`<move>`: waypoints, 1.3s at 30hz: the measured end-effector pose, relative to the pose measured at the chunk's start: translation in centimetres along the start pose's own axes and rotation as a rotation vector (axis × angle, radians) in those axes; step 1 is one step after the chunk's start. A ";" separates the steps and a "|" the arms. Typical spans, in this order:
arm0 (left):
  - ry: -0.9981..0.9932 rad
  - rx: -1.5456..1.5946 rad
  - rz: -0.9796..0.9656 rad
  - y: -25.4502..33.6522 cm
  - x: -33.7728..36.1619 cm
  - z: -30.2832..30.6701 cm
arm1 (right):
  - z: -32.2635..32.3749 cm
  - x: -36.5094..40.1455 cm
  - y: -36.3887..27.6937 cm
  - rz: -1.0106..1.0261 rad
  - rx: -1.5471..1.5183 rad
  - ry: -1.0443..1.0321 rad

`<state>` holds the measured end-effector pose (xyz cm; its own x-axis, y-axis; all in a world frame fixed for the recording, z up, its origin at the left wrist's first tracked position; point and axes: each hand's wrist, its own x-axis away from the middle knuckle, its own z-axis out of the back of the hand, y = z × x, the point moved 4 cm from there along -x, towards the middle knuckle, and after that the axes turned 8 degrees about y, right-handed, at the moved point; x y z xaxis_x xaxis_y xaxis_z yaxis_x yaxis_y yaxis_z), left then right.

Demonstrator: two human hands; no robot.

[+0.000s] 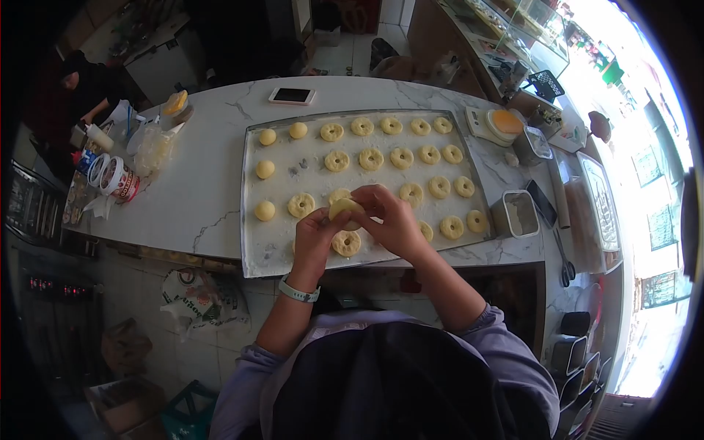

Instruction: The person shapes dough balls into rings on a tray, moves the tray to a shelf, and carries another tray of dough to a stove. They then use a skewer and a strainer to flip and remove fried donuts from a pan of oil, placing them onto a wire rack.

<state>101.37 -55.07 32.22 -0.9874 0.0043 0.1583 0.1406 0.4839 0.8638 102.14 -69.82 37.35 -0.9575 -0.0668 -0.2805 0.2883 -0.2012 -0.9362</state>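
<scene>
A flattened piece of dough [346,213] is held above the tray between both hands. My left hand [317,233], with a watch at its wrist, pinches the dough's left side. On the right, my right hand [383,214] has its fingers closed on the same piece. Beneath them lies a large metal tray [253,246] with rows of dough rings, among them one ring [347,243] just below the hands. Round dough balls without holes, such as this one [265,211], sit along the tray's left side. My hands partly hide some rings.
A phone [292,96] lies behind the tray. To the right are a scale [480,125], a metal container [515,215], a dark phone [541,203] and scissors [565,258]. Tubs [117,180] and plastic bags stand at the left, where another person [88,92] is.
</scene>
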 end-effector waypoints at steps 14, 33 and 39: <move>0.022 0.151 0.125 4.6 -0.2 6.2 | -7.0 -1.5 -1.0 -0.134 -0.033 -0.084; -0.077 0.051 0.195 9.2 -2.1 14.0 | -14.5 -0.7 -2.7 -0.344 -0.232 0.022; -0.092 0.074 0.216 8.9 -2.0 13.5 | -14.6 -0.2 -3.7 -0.326 -0.182 0.077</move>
<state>103.63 -39.00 33.10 -0.9381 0.1922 0.2883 0.3464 0.5261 0.7767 101.20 -54.80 37.76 -0.9985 0.0468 0.0293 -0.0303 -0.0222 -0.9993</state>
